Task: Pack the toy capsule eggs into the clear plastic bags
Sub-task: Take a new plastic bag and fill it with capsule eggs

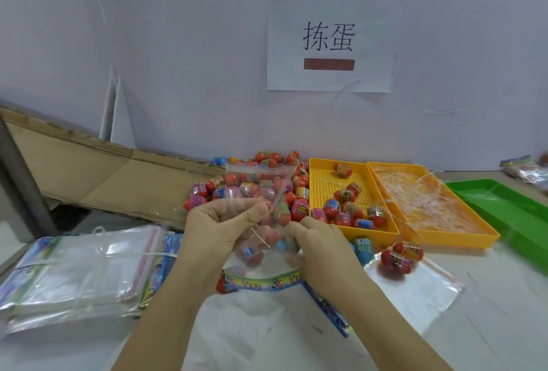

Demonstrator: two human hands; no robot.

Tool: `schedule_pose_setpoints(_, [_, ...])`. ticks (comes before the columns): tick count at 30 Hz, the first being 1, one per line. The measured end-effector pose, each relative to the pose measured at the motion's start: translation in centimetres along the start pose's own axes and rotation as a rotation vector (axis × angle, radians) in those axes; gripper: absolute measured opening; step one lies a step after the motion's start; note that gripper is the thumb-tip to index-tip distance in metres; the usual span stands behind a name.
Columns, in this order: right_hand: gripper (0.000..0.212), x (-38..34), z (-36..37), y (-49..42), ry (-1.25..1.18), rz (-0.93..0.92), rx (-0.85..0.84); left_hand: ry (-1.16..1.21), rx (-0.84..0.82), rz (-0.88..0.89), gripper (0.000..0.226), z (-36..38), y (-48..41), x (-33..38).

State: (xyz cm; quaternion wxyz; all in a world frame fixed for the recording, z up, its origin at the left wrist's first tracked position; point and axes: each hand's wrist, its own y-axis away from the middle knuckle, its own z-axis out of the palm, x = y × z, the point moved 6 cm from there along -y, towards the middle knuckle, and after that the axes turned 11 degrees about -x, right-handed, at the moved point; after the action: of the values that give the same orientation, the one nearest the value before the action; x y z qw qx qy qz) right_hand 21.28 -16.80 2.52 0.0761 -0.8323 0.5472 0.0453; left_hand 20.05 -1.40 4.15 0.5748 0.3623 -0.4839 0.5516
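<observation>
Above the tabletop (267,326), left hand (228,222) and right hand (323,249) pinch the clear bag (261,180); keep its mouth up so eggs (251,255) stay inside.

place: we take it for a packing workstation | cues: paper sign (330,39) on far wall | yellow sorting trays (321,185) right | stacked bags (74,266) near left | cardboard (89,169) far left

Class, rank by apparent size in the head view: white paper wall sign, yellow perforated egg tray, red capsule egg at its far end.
1. White paper wall sign
2. Yellow perforated egg tray
3. Red capsule egg
</observation>
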Motion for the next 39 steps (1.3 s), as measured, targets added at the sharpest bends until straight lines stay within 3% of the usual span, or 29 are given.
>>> schedule_pose_setpoints(3, [0.028,1.3,-1.9,0.6,-0.193,0.061,0.213,-0.010,0.006,-0.004,0.014,0.3,0.2,0.1])
schedule_pose_setpoints(5, [0.035,2.5,-3.7,1.3,-0.543,0.089,0.388,-0.008,0.037,0.012,0.014,0.5,0.4,0.3])
schedule_pose_setpoints(7, [0.018,2.9,-5.2,2.0,-0.900,0.019,0.506,-0.002,0.118,0.090,0.012,0.4,0.7,0.6])
schedule_pose_setpoints(9, [0.013,1.8,-5.8,2.2,-1.204,-0.115,0.419,-0.096,0.263,0.240,0.008,-0.1,1.2,1.3])
schedule_pose_setpoints(11, [0.022,-0.6,-4.9,2.0,-1.361,-0.252,0.154,-0.287,0.337,0.378,0.015,-0.1,1.9,2.2])
schedule_pose_setpoints(14, [0.022,-4.0,-3.4,2.2,-1.365,-0.321,-0.071,-0.522,0.139,0.436,0.034,1.7,2.6,1.5])
schedule_pose_setpoints(18, [0.019,-4.5,-3.4,2.0,-1.552,-0.313,-0.026,-0.912,0.106,0.473,0.050,3.7,2.6,0.3])
schedule_pose_setpoints(21, [0.016,-2.6,-3.8,1.9,-1.696,-0.258,0.125,-1.064,-0.096,0.422,0.062,5.0,1.8,0.2])
schedule_pose_setpoints(23, [0.023,-1.3,-3.9,1.7,-1.726,-0.218,0.179,-0.985,-0.148,0.436,0.057,5.2,2.1,0.9])
schedule_pose_setpoints(26, [0.043,-0.2,-4.4,1.5,-1.703,-0.241,0.126,-0.705,0.050,0.565,0.041,3.9,3.1,2.7])
schedule_pose_setpoints(28, [0.046,-0.2,-4.7,1.6,-1.647,-0.314,0.001,-0.494,0.178,0.503,0.035,2.0,2.8,3.0])
schedule_pose_setpoints(29, [0.042,-0.5,-4.8,1.7,-1.614,-0.355,-0.065,-0.412,0.175,0.397,0.041,1.3,2.4,2.8])
schedule_pose_setpoints(31, [0.035,-1.1,-4.8,2.0,-1.564,-0.418,-0.165,-0.307,-0.004,0.130,0.061,1.3,1.5,1.9])
schedule_pose_setpoints(33, [0.032,-1.5,-4.8,2.2,-1.533,-0.444,-0.209,-0.169,-0.181,-0.052,0.049,2.2,1.3,1.0])
schedule_pose_setpoints(35, [0.030,-1.6,-5.0,2.2,-1.519,-0.444,-0.209,-0.091,-0.198,-0.077,0.025,2.8,1.3,0.7])
schedule_pose_setpoints(39, [0.034,-1.3,-5.8,2.6,-1.431,-0.417,-0.119,-0.051,-0.095,-0.005,0.023,2.6,0.8,0.1])
